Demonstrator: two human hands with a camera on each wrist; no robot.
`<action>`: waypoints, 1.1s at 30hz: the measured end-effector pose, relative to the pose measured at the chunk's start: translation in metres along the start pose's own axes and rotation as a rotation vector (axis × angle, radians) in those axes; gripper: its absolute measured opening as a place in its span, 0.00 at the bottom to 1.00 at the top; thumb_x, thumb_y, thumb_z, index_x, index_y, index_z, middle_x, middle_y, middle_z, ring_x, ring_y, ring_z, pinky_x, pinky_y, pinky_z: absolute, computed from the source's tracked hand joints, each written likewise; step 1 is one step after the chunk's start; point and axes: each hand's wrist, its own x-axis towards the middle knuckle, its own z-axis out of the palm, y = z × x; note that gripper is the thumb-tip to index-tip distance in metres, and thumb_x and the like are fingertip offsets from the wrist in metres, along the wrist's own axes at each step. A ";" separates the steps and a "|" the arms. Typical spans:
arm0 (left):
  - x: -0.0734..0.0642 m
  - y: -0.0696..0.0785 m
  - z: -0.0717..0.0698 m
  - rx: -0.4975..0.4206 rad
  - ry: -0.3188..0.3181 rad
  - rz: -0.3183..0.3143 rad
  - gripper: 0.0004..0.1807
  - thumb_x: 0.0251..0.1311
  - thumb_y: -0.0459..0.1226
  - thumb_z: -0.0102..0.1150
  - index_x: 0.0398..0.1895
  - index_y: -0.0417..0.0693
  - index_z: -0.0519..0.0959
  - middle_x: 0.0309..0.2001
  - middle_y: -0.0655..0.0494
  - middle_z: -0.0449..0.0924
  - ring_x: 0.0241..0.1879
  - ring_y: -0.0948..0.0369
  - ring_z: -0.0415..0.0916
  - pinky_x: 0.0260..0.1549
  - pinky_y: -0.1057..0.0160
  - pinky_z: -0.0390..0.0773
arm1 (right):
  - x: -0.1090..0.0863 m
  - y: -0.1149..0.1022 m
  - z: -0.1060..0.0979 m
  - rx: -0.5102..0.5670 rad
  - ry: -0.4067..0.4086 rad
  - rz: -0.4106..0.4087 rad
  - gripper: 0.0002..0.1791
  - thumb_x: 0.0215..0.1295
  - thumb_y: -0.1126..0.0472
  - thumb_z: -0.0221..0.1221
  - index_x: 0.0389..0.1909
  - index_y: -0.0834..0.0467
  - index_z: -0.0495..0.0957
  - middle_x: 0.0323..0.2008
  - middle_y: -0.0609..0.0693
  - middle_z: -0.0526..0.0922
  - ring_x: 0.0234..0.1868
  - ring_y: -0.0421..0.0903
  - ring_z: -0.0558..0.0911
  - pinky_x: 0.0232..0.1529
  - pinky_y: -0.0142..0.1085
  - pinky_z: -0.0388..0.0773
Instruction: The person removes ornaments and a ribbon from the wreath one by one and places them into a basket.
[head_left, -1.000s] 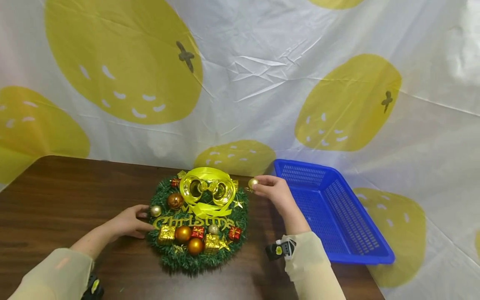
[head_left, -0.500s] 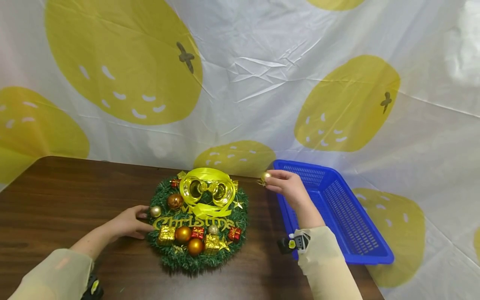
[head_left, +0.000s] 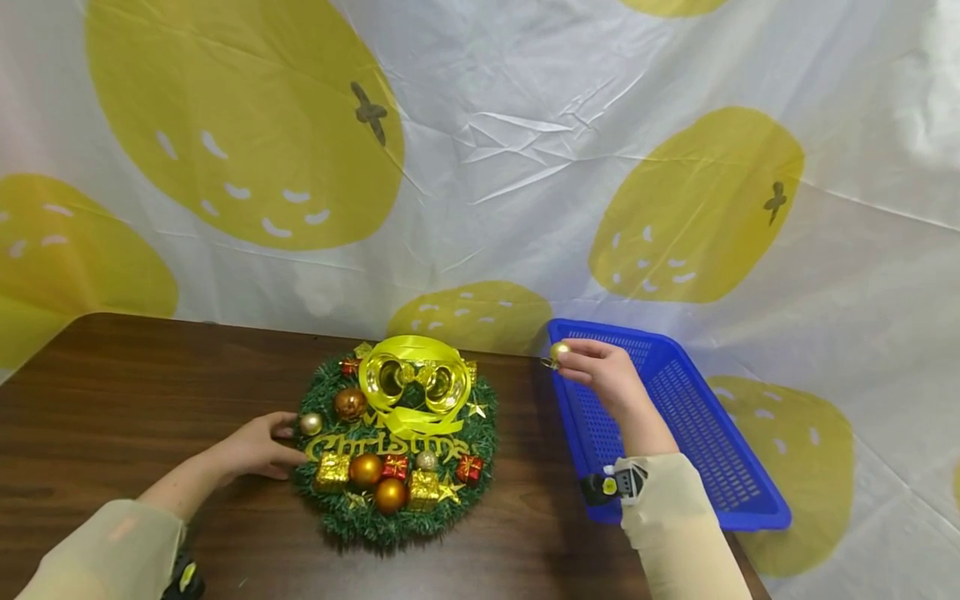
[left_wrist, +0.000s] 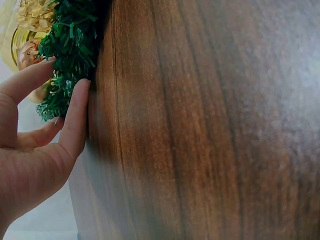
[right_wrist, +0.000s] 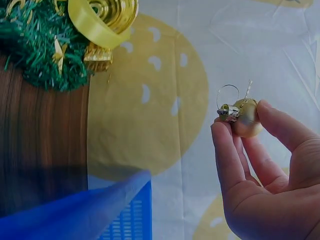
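Observation:
A green Christmas wreath (head_left: 472,417) lies on the table, dressed with gold bells (head_left: 446,388), yellow ribbon, baubles, small gift boxes and gold lettering. My left hand (head_left: 258,446) holds the wreath's left edge; in the left wrist view its fingers (left_wrist: 76,115) sit around the green tinsel. Out to the right, my right hand (head_left: 609,379) pinches a small gold bauble (head_left: 559,351) between thumb and fingertips, above the left rim of the blue basket (head_left: 678,417). The bauble's metal cap and wire loop show in the right wrist view, pointing away from the palm.
The brown wooden table (head_left: 135,375) extends to the left of the wreath. Behind it hangs a white cloth (head_left: 480,225) printed with yellow fruit. The basket stands at the table's right side, its mesh walls (right_wrist: 122,220) showing close below the right hand.
My right hand has carried the gold bauble rightward, from beside the wreath to over the basket's left rim. The left hand and the wreath have stayed in place.

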 end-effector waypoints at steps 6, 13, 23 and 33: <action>-0.001 0.001 0.000 0.000 -0.008 0.004 0.47 0.57 0.32 0.60 0.67 0.20 0.40 0.62 0.16 0.46 0.49 0.42 0.74 0.40 0.53 0.83 | -0.001 0.002 -0.014 -0.009 -0.006 0.008 0.26 0.62 0.73 0.54 0.59 0.81 0.61 0.29 0.37 0.81 0.33 0.33 0.82 0.41 0.26 0.82; -0.001 0.002 -0.002 0.006 -0.002 0.001 0.47 0.57 0.33 0.61 0.67 0.20 0.40 0.61 0.16 0.47 0.46 0.47 0.76 0.39 0.54 0.84 | -0.001 0.007 -0.030 0.013 -0.003 0.038 0.19 0.62 0.73 0.54 0.54 0.76 0.67 0.29 0.39 0.82 0.33 0.34 0.83 0.41 0.27 0.82; -0.001 0.002 -0.002 0.006 -0.011 0.007 0.47 0.57 0.33 0.60 0.67 0.20 0.40 0.61 0.16 0.47 0.47 0.46 0.76 0.40 0.53 0.84 | -0.002 0.013 -0.056 0.069 0.002 0.085 0.08 0.63 0.72 0.55 0.43 0.64 0.74 0.28 0.40 0.83 0.32 0.36 0.83 0.40 0.27 0.82; 0.001 -0.001 -0.001 0.005 -0.002 0.002 0.47 0.57 0.32 0.60 0.67 0.20 0.40 0.61 0.16 0.48 0.48 0.44 0.75 0.40 0.53 0.84 | 0.000 0.022 -0.077 0.037 0.019 0.158 0.14 0.64 0.71 0.53 0.49 0.71 0.67 0.26 0.41 0.83 0.31 0.35 0.83 0.39 0.28 0.83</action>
